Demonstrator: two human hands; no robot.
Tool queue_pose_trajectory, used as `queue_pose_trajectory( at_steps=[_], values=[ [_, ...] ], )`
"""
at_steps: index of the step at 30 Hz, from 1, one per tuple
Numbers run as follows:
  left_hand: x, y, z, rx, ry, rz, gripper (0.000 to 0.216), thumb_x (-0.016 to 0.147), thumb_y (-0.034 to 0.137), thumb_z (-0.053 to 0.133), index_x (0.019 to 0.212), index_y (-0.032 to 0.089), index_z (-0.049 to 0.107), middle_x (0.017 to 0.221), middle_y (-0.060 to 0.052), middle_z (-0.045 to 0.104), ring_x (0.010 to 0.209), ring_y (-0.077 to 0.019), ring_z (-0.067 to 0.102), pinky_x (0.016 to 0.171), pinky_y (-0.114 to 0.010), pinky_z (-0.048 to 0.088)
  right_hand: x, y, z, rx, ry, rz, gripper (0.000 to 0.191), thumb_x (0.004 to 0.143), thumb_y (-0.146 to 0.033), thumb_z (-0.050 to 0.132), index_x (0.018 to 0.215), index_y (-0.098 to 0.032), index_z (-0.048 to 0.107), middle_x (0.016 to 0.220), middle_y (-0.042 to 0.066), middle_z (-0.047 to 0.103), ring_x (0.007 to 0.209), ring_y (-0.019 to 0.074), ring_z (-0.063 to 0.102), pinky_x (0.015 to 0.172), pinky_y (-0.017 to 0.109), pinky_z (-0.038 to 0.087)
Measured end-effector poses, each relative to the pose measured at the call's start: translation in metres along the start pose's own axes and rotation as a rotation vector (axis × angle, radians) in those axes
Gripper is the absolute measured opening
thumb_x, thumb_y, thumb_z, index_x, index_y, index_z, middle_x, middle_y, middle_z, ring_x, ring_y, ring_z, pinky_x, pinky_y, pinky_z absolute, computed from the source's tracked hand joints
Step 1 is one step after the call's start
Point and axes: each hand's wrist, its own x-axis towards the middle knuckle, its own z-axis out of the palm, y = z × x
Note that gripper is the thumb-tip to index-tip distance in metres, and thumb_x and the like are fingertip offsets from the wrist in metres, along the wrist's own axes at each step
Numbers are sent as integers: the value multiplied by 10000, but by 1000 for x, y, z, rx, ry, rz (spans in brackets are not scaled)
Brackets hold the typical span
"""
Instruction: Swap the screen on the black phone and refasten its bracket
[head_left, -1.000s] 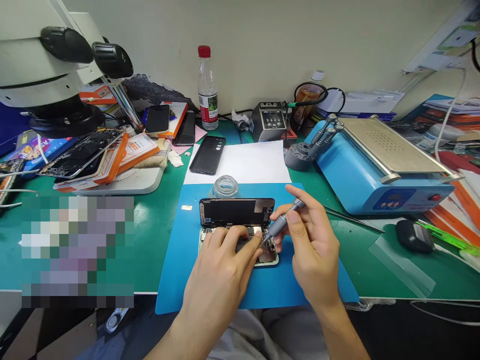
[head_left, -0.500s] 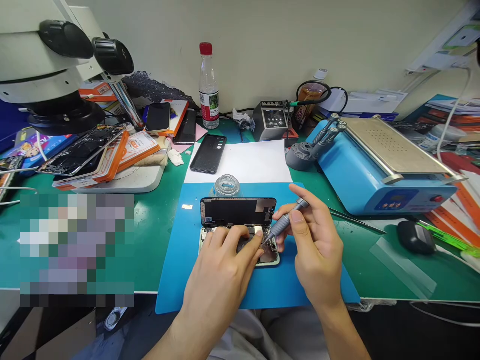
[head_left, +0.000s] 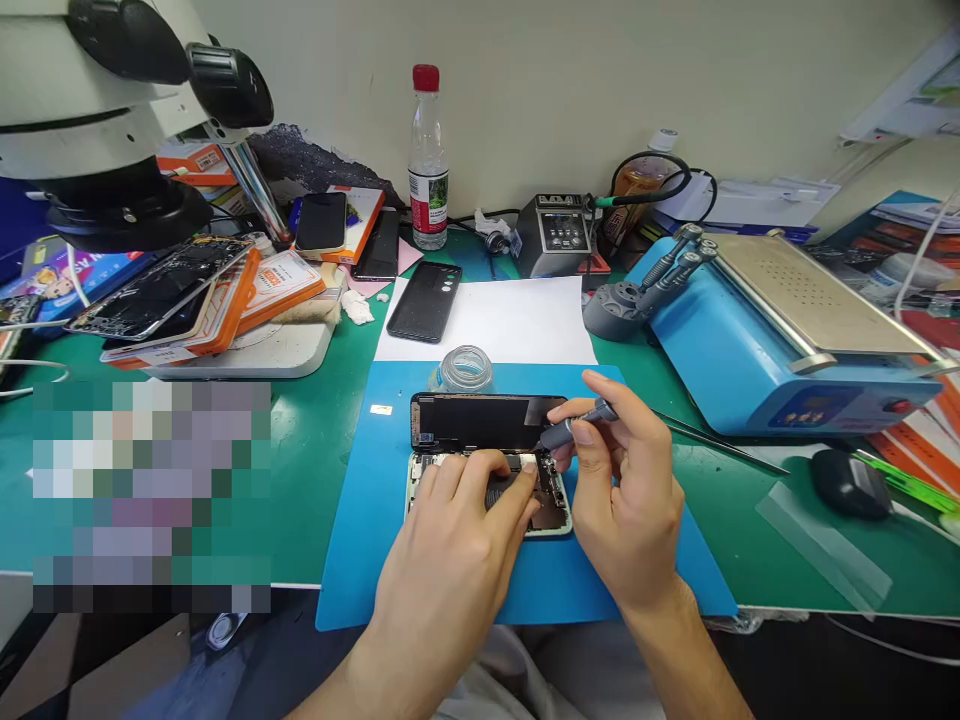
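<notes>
An opened smartphone lies on the blue mat, its inner parts showing and its dark screen raised along the far edge. Over the phone body rests my left hand, fingers curled and pressing on it; part of the insides is hidden beneath. My right hand is closed around a grey precision screwdriver, held slanted. The screwdriver's tip points down and left, near the right end of the phone by the raised screen; I cannot tell whether it touches. Behind the screen stands a clear glass jar.
Around the blue mat are a black phone case on white paper, a screwdriver stand, a blue heating plate machine and a soldering station. A microscope overhangs stacked phones at left. A water bottle stands behind.
The screwdriver's tip has moved up and away from the phone's inner parts, toward the raised screen. My left hand stays on the phone. The whole view has shifted slightly.
</notes>
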Motion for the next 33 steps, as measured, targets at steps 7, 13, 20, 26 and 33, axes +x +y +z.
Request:
queue_pose_trajectory(
  at_steps=[7, 13, 20, 26, 33],
  values=[
    [-2, -1, 0, 8, 4, 3, 342, 1105, 279, 516, 1434, 281, 609, 1237, -69, 628, 1056, -266, 594, 952, -469, 531, -1, 1, 2, 2, -22, 9, 500, 1075, -109, 532, 1538, -289, 473, 1182, 45, 714, 999, 173, 730, 841, 353, 656],
    [-2, 0, -1, 3, 2, -8, 336, 1112, 282, 498, 1429, 284, 609, 1233, -66, 627, 1048, -262, 591, 946, -472, 532, 0, 2, 2, -12, -29, -4, 503, 1072, -97, 530, 1539, -273, 472, 1176, 42, 715, 999, 171, 731, 851, 351, 651],
    [0, -1, -1, -1, 7, -5, 337, 1108, 278, 509, 1431, 277, 606, 1241, -68, 627, 1063, -267, 588, 957, -478, 532, 1, 1, 2, -37, -14, -39, 506, 1051, -82, 573, 1518, -261, 502, 1188, 48, 723, 975, 177, 737, 874, 378, 640],
    [0, -1, -1, -2, 7, -3, 331, 1110, 283, 505, 1423, 275, 613, 1242, -65, 632, 1062, -266, 587, 956, -477, 531, 3, 2, 1, -93, -1, -88, 501, 1032, -72, 612, 1492, -255, 537, 1147, 33, 723, 851, 144, 714, 840, 351, 622],
    [-1, -1, -1, -2, 14, 6, 318, 1109, 273, 501, 1396, 265, 639, 1222, -73, 635, 1038, -264, 584, 920, -464, 526, 8, -1, 0, -113, -43, -157, 522, 1015, -92, 653, 1507, -227, 542, 1165, 54, 704, 916, 153, 665, 781, 306, 592]
  ],
)
